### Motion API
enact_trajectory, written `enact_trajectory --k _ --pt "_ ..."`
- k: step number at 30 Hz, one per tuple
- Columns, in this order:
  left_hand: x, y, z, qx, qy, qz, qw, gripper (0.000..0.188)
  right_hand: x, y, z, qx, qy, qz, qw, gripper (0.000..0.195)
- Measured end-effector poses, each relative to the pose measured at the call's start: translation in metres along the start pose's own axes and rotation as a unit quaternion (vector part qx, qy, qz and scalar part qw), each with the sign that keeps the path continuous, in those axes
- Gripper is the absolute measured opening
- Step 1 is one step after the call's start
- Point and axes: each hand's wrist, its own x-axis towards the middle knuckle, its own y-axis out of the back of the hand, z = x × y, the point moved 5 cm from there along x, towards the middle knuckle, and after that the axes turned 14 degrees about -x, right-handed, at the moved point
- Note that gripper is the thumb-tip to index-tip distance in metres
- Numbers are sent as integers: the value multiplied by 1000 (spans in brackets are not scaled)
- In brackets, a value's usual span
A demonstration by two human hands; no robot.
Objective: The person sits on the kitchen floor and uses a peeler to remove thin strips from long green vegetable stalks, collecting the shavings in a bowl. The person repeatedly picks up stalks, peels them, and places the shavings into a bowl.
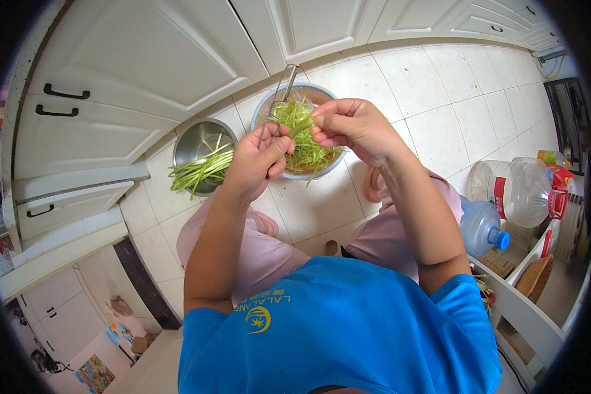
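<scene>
My left hand [261, 157] and my right hand [352, 128] meet over a basin, pinching the two ends of a short green stalk piece [301, 128]. Under them, the blue-rimmed basin [328, 89] holds a heap of thin green vegetable shreds [308, 155], some hanging over its rim. A metal wire-framed tool [289, 83] with a tubular handle leans from the basin's far side down to my left fingers; whether that hand also grips it I cannot tell. To the left, a steel bowl [189, 143] carries long green stalks [204, 167] that stick out over its near edge.
White cabinets [143, 54] with black handles border the far and left sides of the tiled floor [433, 98]. At right lie a blue water jug [477, 226] and a large clear plastic bottle [517, 194], beside a white rack [527, 315]. My knees flank the floor before the basin.
</scene>
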Motion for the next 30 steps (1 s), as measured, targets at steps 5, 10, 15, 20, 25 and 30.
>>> enact_trajectory --k 5,10,15,20,25,30 --pt "0 -2 -1 -27 9 -19 999 21 9 1 16 -41 11 30 999 13" --pt "-1 -5 3 -71 13 -37 997 21 27 5 34 -345 64 142 926 11" --pt "1 -5 5 12 -11 0 1000 11 18 -2 17 -494 212 195 820 16" --pt "1 0 11 162 -76 67 982 17 3 6 -10 -284 164 97 940 18" --pt "0 -4 17 259 -148 88 951 12 -10 3 -20 -245 121 32 961 21" --pt "0 -6 19 307 -153 86 935 11 -11 5 -19 -263 115 35 957 17"
